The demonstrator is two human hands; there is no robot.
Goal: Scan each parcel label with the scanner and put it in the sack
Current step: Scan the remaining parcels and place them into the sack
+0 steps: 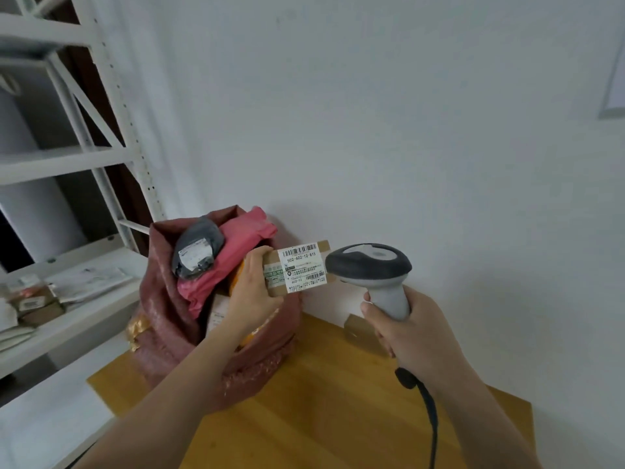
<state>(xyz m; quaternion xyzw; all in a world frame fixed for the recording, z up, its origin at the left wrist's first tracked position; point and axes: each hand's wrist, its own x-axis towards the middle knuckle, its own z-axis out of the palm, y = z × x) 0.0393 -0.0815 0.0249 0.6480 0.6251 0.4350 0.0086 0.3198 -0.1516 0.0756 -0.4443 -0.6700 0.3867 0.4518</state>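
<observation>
My left hand (pixel 252 289) grips a small brown cardboard parcel (pixel 301 269) by its left end, holding it over the mouth of the dark red sack (pixel 162 299). Its white barcode label faces up. My right hand (pixel 409 333) holds the grey and white scanner (pixel 370 269) by the handle, with the scanner's head just right of the label. Inside the sack lie a pink mailer (pixel 233 252), a dark grey mailer (pixel 198 248) and other parcels partly hidden under my hand.
The sack stands on a wooden table (pixel 321 401) against a white wall. Another small brown box (pixel 360 331) sits on the table behind my right hand. The scanner's black cable (pixel 429 411) trails toward me. White metal shelving (pixel 67 292) at left holds several parcels and envelopes.
</observation>
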